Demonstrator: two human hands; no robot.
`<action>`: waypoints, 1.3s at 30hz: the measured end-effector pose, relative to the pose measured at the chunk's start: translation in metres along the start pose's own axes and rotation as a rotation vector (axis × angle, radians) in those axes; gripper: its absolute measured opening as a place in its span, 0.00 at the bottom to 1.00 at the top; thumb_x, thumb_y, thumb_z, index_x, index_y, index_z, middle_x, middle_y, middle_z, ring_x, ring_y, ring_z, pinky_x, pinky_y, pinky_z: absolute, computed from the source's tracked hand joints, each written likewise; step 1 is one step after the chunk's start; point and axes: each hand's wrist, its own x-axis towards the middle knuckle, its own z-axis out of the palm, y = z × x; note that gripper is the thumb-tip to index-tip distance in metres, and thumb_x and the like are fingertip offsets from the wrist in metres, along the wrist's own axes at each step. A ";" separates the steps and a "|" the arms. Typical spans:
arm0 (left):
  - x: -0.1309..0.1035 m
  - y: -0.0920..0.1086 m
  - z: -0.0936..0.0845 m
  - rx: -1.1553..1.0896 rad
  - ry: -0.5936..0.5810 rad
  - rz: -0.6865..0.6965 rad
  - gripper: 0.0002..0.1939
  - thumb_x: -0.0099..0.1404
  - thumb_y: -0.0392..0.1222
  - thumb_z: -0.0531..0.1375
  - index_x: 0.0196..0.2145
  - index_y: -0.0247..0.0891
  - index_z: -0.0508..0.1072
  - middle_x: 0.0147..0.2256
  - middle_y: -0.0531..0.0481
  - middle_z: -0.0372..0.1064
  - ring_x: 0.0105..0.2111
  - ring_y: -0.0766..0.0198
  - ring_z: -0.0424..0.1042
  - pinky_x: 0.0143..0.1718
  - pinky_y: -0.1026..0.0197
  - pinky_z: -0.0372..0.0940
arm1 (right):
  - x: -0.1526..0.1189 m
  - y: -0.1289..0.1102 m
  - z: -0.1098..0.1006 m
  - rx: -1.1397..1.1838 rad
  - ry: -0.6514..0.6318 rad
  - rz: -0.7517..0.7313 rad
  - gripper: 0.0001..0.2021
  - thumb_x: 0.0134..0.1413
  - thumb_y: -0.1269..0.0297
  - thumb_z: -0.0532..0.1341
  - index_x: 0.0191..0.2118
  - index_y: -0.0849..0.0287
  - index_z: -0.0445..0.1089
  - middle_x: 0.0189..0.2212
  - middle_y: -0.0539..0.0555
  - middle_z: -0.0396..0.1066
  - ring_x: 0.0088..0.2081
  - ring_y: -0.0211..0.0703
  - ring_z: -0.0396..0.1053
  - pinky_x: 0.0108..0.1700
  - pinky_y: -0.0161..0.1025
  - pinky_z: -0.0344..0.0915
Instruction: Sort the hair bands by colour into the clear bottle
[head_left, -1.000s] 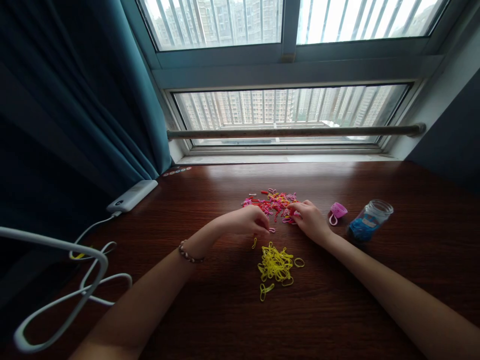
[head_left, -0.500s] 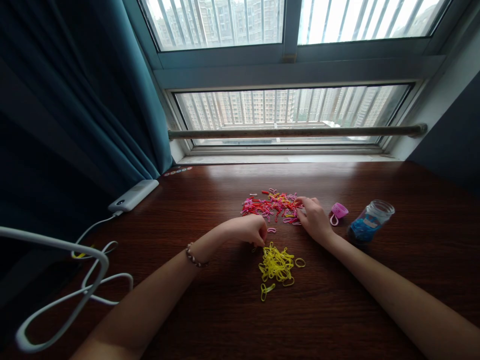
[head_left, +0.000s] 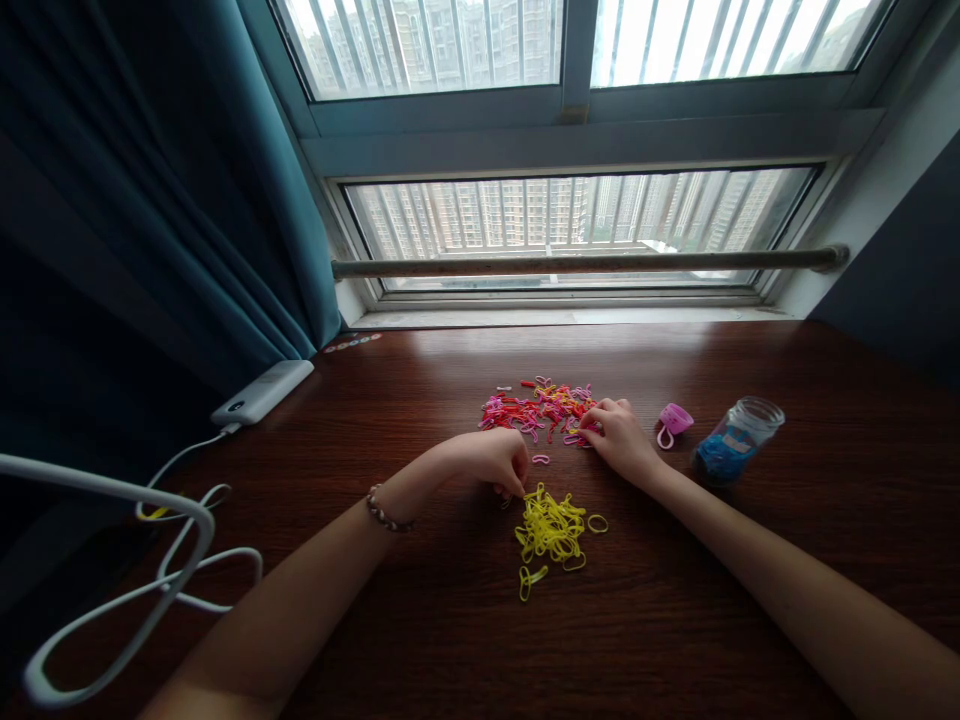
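Observation:
A loose pile of small yellow rubber bands (head_left: 551,527) lies in the middle of the table. My left hand (head_left: 499,460) is closed in a pinch at the pile's upper left edge; its fingertips point down, and anything between them is too small to make out. Farther back is a mixed heap of pink, red and orange rubber bands (head_left: 536,408). My right hand (head_left: 619,438) rests at the right side of that heap, thumb and fingers apart over the bands there. One pink rubber band (head_left: 541,460) lies alone between the two piles.
Right of my right hand are a pink cap with a loop (head_left: 676,419) and a clear jar (head_left: 739,440) with blue contents, leaning. At left, a white power bank (head_left: 262,391) with a white cable (head_left: 187,515) lies beside the blue curtain (head_left: 255,200). A window stands behind.
My right hand has moved slightly left, farther onto the mixed heap. The left hand stays by the yellow pile, fingertips a little lower. The whole view has shifted slightly.

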 end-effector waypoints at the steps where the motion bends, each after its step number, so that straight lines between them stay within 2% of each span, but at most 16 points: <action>1: 0.000 0.001 0.001 -0.020 -0.033 0.015 0.04 0.49 0.35 0.60 0.20 0.32 0.71 0.18 0.51 0.67 0.18 0.68 0.66 0.20 0.68 0.58 | 0.000 0.000 0.001 -0.002 -0.001 -0.013 0.04 0.48 0.67 0.58 0.28 0.57 0.70 0.30 0.55 0.66 0.37 0.46 0.58 0.40 0.42 0.59; 6: -0.004 0.006 0.000 -0.184 -0.205 0.116 0.05 0.52 0.37 0.60 0.23 0.32 0.71 0.21 0.51 0.69 0.20 0.69 0.66 0.22 0.68 0.61 | 0.000 -0.008 -0.002 0.080 0.128 -0.051 0.04 0.51 0.70 0.54 0.30 0.59 0.66 0.30 0.56 0.66 0.37 0.46 0.60 0.41 0.42 0.59; 8: -0.005 0.006 -0.003 -0.233 -0.215 0.167 0.06 0.52 0.39 0.61 0.25 0.32 0.71 0.23 0.51 0.70 0.21 0.70 0.66 0.22 0.68 0.60 | -0.001 -0.016 -0.007 0.194 0.190 -0.021 0.04 0.51 0.69 0.54 0.30 0.59 0.65 0.27 0.54 0.67 0.33 0.43 0.62 0.37 0.39 0.60; 10: -0.003 0.003 -0.006 -0.235 -0.138 0.201 0.08 0.53 0.41 0.60 0.28 0.32 0.72 0.24 0.50 0.70 0.21 0.70 0.66 0.22 0.68 0.60 | -0.005 -0.030 -0.013 0.348 0.149 -0.034 0.04 0.51 0.67 0.55 0.30 0.59 0.66 0.26 0.51 0.68 0.28 0.39 0.63 0.33 0.36 0.60; 12: 0.002 -0.003 -0.007 -0.184 0.092 0.216 0.10 0.56 0.43 0.58 0.30 0.32 0.72 0.25 0.50 0.70 0.22 0.70 0.66 0.23 0.68 0.60 | -0.012 -0.047 -0.018 0.510 -0.036 -0.146 0.05 0.51 0.66 0.56 0.30 0.59 0.68 0.25 0.50 0.69 0.27 0.36 0.64 0.30 0.33 0.60; 14: 0.010 -0.012 -0.006 -0.059 0.482 0.219 0.11 0.59 0.43 0.55 0.32 0.32 0.71 0.26 0.49 0.70 0.25 0.67 0.67 0.28 0.65 0.62 | -0.021 -0.065 -0.021 0.596 -0.202 -0.317 0.05 0.50 0.66 0.57 0.30 0.58 0.69 0.25 0.49 0.70 0.27 0.35 0.65 0.31 0.33 0.62; 16: 0.021 -0.021 -0.003 0.141 0.852 0.238 0.12 0.61 0.43 0.53 0.36 0.33 0.71 0.33 0.45 0.70 0.34 0.62 0.68 0.38 0.58 0.63 | -0.027 -0.078 -0.022 0.611 -0.303 -0.484 0.04 0.49 0.68 0.59 0.30 0.57 0.71 0.26 0.50 0.71 0.29 0.36 0.66 0.37 0.35 0.63; 17: 0.026 -0.025 -0.001 0.253 0.954 0.260 0.13 0.61 0.44 0.53 0.39 0.35 0.70 0.38 0.44 0.70 0.40 0.59 0.66 0.44 0.54 0.60 | -0.028 -0.082 -0.022 0.608 -0.321 -0.536 0.04 0.48 0.68 0.59 0.31 0.57 0.71 0.27 0.50 0.72 0.31 0.37 0.67 0.40 0.36 0.62; 18: 0.031 -0.030 0.001 0.355 0.996 0.280 0.15 0.61 0.45 0.53 0.44 0.36 0.69 0.44 0.43 0.67 0.47 0.56 0.62 0.50 0.50 0.56 | -0.027 -0.083 -0.021 0.601 -0.308 -0.555 0.05 0.49 0.68 0.59 0.32 0.57 0.71 0.29 0.51 0.72 0.33 0.37 0.67 0.42 0.37 0.62; 21: 0.041 -0.038 0.006 0.535 0.932 0.231 0.23 0.63 0.49 0.50 0.55 0.43 0.57 0.55 0.46 0.55 0.58 0.52 0.45 0.55 0.39 0.41 | -0.015 -0.072 -0.014 0.550 -0.083 -0.406 0.08 0.51 0.70 0.56 0.36 0.57 0.70 0.35 0.53 0.72 0.39 0.40 0.66 0.46 0.41 0.60; 23: 0.045 -0.041 0.007 0.567 0.875 0.158 0.25 0.64 0.52 0.46 0.57 0.46 0.52 0.57 0.48 0.53 0.60 0.51 0.40 0.54 0.35 0.35 | -0.004 -0.056 -0.006 0.444 0.128 -0.194 0.10 0.52 0.71 0.53 0.39 0.57 0.69 0.38 0.55 0.71 0.41 0.43 0.65 0.47 0.44 0.58; 25: 0.045 -0.041 0.006 0.575 0.838 0.119 0.26 0.64 0.55 0.44 0.58 0.47 0.51 0.57 0.49 0.52 0.60 0.51 0.38 0.54 0.34 0.32 | 0.005 -0.038 0.002 0.291 0.226 -0.018 0.12 0.52 0.70 0.53 0.42 0.58 0.68 0.40 0.57 0.70 0.44 0.47 0.62 0.48 0.47 0.57; 28: 0.044 -0.040 0.006 0.573 0.818 0.099 0.26 0.63 0.56 0.43 0.57 0.47 0.52 0.57 0.48 0.53 0.60 0.51 0.38 0.54 0.34 0.29 | 0.009 -0.017 0.015 0.104 0.205 0.068 0.13 0.50 0.69 0.53 0.42 0.59 0.68 0.42 0.58 0.69 0.46 0.51 0.58 0.47 0.49 0.56; 31: 0.045 -0.041 0.006 0.571 0.823 0.100 0.27 0.63 0.57 0.43 0.57 0.46 0.53 0.57 0.48 0.53 0.60 0.50 0.39 0.54 0.33 0.28 | 0.006 -0.010 0.022 0.023 0.161 0.076 0.13 0.50 0.69 0.53 0.41 0.56 0.69 0.43 0.56 0.69 0.45 0.53 0.56 0.45 0.50 0.56; 34: 0.046 -0.043 0.006 0.567 0.835 0.101 0.26 0.63 0.57 0.43 0.56 0.46 0.55 0.56 0.48 0.54 0.59 0.50 0.41 0.54 0.33 0.28 | 0.005 -0.010 0.023 0.031 0.160 0.068 0.14 0.51 0.71 0.51 0.41 0.55 0.69 0.43 0.55 0.69 0.45 0.52 0.56 0.44 0.50 0.56; 39: 0.047 -0.044 0.007 0.550 0.870 0.108 0.27 0.62 0.58 0.44 0.54 0.42 0.57 0.56 0.45 0.54 0.59 0.50 0.43 0.54 0.32 0.29 | 0.007 -0.008 0.017 0.166 0.245 0.099 0.16 0.52 0.72 0.49 0.42 0.57 0.70 0.41 0.55 0.71 0.45 0.49 0.59 0.46 0.48 0.57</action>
